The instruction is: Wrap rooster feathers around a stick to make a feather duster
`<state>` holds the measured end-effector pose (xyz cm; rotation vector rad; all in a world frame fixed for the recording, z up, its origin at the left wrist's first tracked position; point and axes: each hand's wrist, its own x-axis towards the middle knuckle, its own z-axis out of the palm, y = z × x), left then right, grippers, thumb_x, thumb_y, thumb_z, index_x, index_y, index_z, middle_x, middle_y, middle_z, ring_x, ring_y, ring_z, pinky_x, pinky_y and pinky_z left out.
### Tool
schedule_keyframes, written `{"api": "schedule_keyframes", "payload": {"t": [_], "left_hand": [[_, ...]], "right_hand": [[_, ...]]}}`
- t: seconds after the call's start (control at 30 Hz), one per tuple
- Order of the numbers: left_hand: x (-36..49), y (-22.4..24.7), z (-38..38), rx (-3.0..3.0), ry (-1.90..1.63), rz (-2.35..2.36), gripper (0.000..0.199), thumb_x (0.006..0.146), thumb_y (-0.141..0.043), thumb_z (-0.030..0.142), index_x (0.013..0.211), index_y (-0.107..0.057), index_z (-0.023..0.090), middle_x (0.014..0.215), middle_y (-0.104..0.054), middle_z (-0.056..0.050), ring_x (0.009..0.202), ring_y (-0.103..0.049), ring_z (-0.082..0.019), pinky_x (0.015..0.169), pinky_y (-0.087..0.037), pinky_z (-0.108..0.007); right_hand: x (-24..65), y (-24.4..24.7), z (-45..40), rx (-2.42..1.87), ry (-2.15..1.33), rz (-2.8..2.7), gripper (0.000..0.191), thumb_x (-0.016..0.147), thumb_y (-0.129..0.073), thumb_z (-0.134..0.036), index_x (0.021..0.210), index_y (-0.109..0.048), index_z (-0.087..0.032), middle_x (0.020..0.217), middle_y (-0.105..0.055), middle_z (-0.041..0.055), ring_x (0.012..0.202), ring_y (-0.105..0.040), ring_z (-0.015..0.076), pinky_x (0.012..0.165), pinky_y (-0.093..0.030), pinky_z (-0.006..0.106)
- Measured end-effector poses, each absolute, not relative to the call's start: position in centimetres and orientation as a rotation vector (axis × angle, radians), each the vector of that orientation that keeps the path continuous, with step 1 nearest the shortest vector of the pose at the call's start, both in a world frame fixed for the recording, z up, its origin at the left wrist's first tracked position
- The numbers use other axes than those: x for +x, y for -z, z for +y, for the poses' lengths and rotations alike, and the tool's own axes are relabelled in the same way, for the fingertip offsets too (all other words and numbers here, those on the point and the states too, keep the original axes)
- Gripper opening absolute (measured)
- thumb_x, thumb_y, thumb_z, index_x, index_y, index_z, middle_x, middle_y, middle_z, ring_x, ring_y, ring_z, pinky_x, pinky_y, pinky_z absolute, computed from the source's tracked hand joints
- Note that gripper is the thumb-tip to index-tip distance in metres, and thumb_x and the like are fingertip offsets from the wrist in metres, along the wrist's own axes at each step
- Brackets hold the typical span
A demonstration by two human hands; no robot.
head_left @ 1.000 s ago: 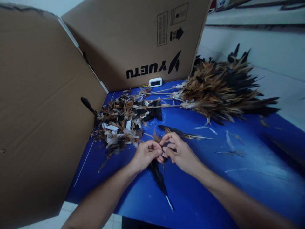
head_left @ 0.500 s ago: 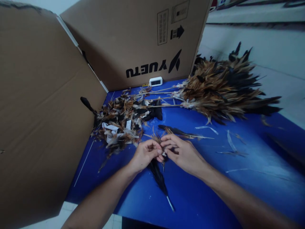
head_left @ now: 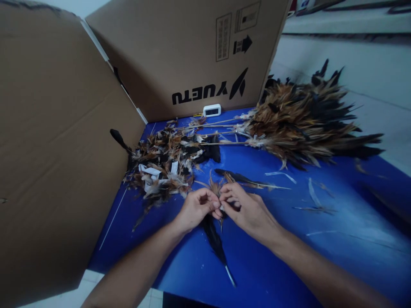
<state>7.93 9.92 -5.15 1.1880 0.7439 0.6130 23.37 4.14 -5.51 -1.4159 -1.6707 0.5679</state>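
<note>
My left hand (head_left: 199,206) and my right hand (head_left: 241,206) meet over the blue table, fingertips pinched close together. Between them is a small brown feather (head_left: 214,185), its wispy tips sticking up past the fingers. My left thumb and forefinger are closed on it; the right fingers are closed at the same spot, and the exact grip there is hidden. A long black feather (head_left: 214,241) with a pale quill lies just below the hands, pointing toward me. Behind my right hand rests another dark feather (head_left: 240,177) with a pale shaft.
A loose heap of brown and black feathers (head_left: 167,154) with white strips lies left. Feather dusters (head_left: 298,119) on thin sticks lie at the back right. Cardboard panels (head_left: 180,51) wall the left and back. A small white display device (head_left: 212,110) stands there. Clear strips (head_left: 313,192) lie right.
The view has shifted slightly. My right fingers have drawn in closer to my left fingertips at the small feather; my left hand stays nearly in place.
</note>
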Motion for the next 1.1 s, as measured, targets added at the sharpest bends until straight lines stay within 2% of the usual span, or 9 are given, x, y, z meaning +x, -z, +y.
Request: {"api": "schedule_keyframes", "payload": {"t": [0.43,0.6,1.1], "left_hand": [[8.04,5.23,9.83,1.112,-0.625,0.783,0.038,0.062,-0.077,0.041,0.073,-0.054,0.012,0.058,-0.063,-0.002,0.053,-0.062,-0.013,0.056,-0.052,-0.026],[8.08,5.25,9.9,1.081,-0.63,0.801,0.04,0.06,-0.078,0.04,0.071,-0.054,0.011,0.058,-0.064,-0.003,0.052,-0.063,-0.013,0.055,-0.053,-0.025],[8.21,5.37,9.9,1.019,-0.655,0.845,0.041,0.052,-0.081,0.038,0.069,-0.054,0.011,0.054,-0.065,-0.004,0.047,-0.062,-0.013,0.052,-0.052,-0.025]], "right_hand": [[23.15,5.56,4.05,-1.467,-0.558,-1.653,0.017,0.081,-0.049,-0.017,0.096,-0.046,-0.024,0.076,-0.064,-0.0013,0.063,-0.062,0.0115,0.058,-0.048,0.022],[23.12,5.41,4.03,-1.472,-0.54,-1.688,0.015,0.08,-0.05,-0.017,0.093,-0.047,-0.025,0.075,-0.063,-0.0034,0.058,-0.06,0.0093,0.055,-0.046,0.019],[23.02,5.47,3.85,-1.419,-0.337,-1.882,0.016,0.081,-0.047,-0.013,0.091,-0.043,-0.025,0.076,-0.059,-0.0021,0.063,-0.059,0.0121,0.058,-0.044,0.023]]}}
